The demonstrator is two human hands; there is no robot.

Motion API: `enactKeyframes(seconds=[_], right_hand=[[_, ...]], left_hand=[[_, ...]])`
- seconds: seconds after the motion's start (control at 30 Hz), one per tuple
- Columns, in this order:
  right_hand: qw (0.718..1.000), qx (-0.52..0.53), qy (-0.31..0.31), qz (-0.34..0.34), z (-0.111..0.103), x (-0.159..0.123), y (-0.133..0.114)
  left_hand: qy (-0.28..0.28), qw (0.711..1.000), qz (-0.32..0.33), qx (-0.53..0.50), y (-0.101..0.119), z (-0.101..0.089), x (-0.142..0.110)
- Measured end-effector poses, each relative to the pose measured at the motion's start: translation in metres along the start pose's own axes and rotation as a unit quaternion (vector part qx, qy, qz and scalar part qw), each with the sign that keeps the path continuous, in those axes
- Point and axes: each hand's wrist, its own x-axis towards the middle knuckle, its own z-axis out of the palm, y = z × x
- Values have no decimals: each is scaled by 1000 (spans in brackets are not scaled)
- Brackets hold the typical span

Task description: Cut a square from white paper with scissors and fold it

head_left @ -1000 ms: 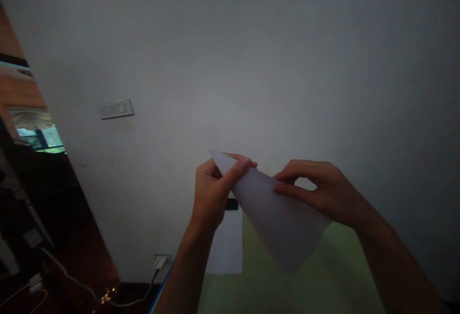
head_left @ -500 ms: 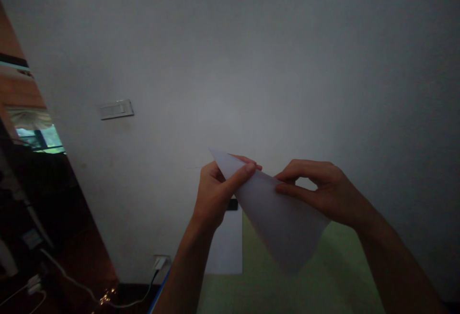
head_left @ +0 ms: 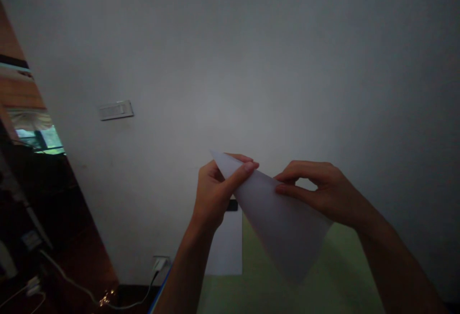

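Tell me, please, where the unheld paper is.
In the head view, the flat white sheet lies at left on the green surface, beside the left forearm.

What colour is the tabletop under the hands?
The tabletop is pale green, showing best in the head view.

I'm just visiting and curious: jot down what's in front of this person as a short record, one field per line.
left hand: grips white paper near its pointed corner, thumb on the near side
right hand: pinches the same paper's upper edge
surface: green tabletop
lying there: another white sheet, partly hidden
at its far end: small dark object, unclear what
wall: switch plate; plug in an outlet, lower down
lighting: dim
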Motion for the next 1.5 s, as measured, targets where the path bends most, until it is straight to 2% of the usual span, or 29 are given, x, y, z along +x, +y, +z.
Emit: enactKeyframes(seconds=[0.17, 0.27, 0.53, 0.77, 0.93, 1.23, 1.37, 1.5], right_hand=[[1000, -8, -8, 4, -1, 1, -1], [1000, -6, -9, 8, -1, 0, 1], [1000, 2, -8, 4, -1, -1, 4], [1000, 12, -25, 5, -2, -1, 4], [999, 17, -31, 11, -3, -1, 5], [999, 25, -38, 19, -4, 0, 5], [998, 27, -46, 30, -5, 0, 8], [998, 27, -53, 37, -4, 0, 10]], left_hand=[[-29, 996, 16, -81, 0, 0, 0], [-29, 996, 37, -82, 0, -2, 2], [21, 996, 92, -5, -2, -1, 1], [63, 991, 105, 50, -2, 1, 0], [95, 976, 131, 143, -1, -4, 2], [158, 943, 193, 221, -1, -6, 6], [162, 924, 213, 273, -3, -11, 10], [148, 925, 213, 278, -2, -16, 12]])
